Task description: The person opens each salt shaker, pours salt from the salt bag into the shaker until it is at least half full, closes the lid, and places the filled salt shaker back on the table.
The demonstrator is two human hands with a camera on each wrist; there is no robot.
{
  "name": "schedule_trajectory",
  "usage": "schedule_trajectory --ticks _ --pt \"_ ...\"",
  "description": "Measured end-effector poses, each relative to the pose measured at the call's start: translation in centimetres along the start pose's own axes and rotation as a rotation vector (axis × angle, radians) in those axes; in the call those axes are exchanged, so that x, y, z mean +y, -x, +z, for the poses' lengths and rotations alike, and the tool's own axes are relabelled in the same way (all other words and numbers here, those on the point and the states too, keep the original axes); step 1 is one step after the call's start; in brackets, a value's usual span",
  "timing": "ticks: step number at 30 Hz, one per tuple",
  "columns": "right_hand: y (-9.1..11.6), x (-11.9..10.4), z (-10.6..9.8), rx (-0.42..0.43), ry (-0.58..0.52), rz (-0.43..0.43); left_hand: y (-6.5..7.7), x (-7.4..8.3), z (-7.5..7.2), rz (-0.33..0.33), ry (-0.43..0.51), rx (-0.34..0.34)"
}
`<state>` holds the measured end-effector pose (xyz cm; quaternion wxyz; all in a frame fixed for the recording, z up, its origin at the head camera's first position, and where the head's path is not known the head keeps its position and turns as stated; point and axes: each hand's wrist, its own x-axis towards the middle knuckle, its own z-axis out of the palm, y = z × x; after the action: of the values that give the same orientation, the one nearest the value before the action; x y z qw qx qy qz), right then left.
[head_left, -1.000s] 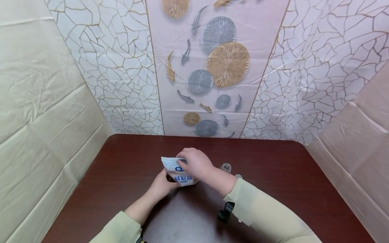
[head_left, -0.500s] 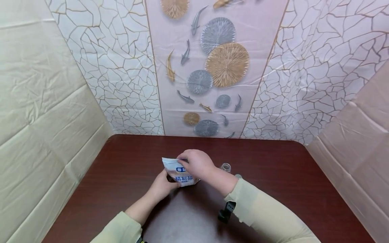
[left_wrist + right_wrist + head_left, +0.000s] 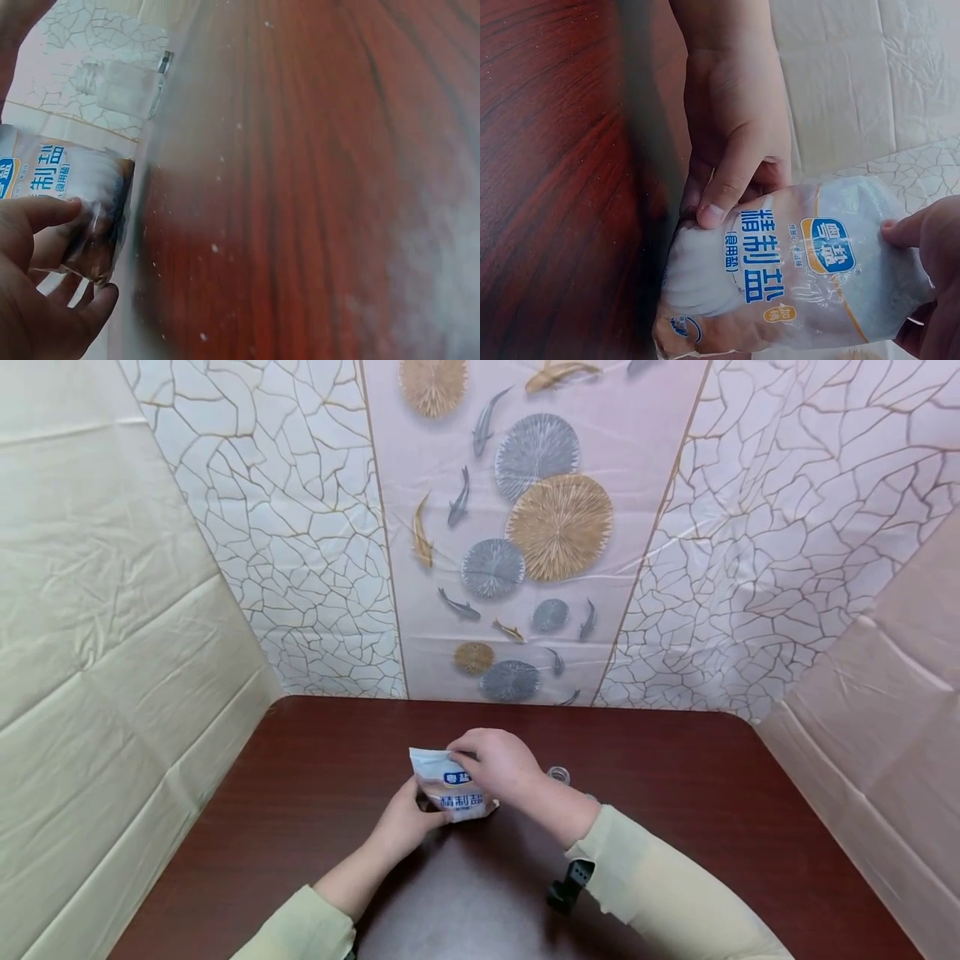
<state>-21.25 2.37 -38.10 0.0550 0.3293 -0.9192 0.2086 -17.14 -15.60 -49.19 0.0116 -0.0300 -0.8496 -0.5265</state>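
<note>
A plastic bag of salt [image 3: 457,795], white and peach with blue lettering, is held by both hands over the table. The left hand [image 3: 405,822] grips its lower left side, thumb across the printed front, as the right wrist view also shows. At the top edge, the right hand [image 3: 498,768] pinches the bag's upper right corner between thumb and fingers. In the left wrist view the bag's bottom [image 3: 112,217] is close to the tabletop. Behind the right forearm stands a clear glass bottle [image 3: 124,86], upright with a threaded neck; the head view shows only its mouth [image 3: 558,774].
The dark red-brown table [image 3: 675,827] is glossy, with small white specks on it in the left wrist view. A patterned cloth wall [image 3: 510,635] rises at its back edge, and beige cloth walls [image 3: 180,735] flank it. A black wrist device [image 3: 572,887] hangs below the right sleeve.
Both hands have shifted slightly to the right with the salt bag, and more of its printed front shows. The right forearm covers more of the glass bottle. Both grips are kept.
</note>
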Motion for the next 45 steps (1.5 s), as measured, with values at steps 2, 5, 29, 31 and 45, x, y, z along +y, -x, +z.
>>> schedule_trajectory --ticks 2,5,29,31,45 --pt "0.1 0.2 -0.2 0.009 -0.009 0.007 -0.1 0.1 0.1 -0.008 -0.002 0.022" --pt "0.2 0.3 -0.5 0.037 -0.033 0.017 -0.1 0.4 0.3 -0.038 0.028 0.069" --pt "1.7 1.0 -2.4 0.123 -0.100 0.099 0.6 1.6 4.3 -0.232 0.918 -0.004" --pt "1.8 1.2 -2.4 0.120 -0.106 0.102 0.7 1.5 4.7 -0.217 0.937 -0.032" --pt "2.3 1.7 -3.4 0.152 -0.126 0.119 0.4 1.3 6.2 -0.202 1.166 -0.194"
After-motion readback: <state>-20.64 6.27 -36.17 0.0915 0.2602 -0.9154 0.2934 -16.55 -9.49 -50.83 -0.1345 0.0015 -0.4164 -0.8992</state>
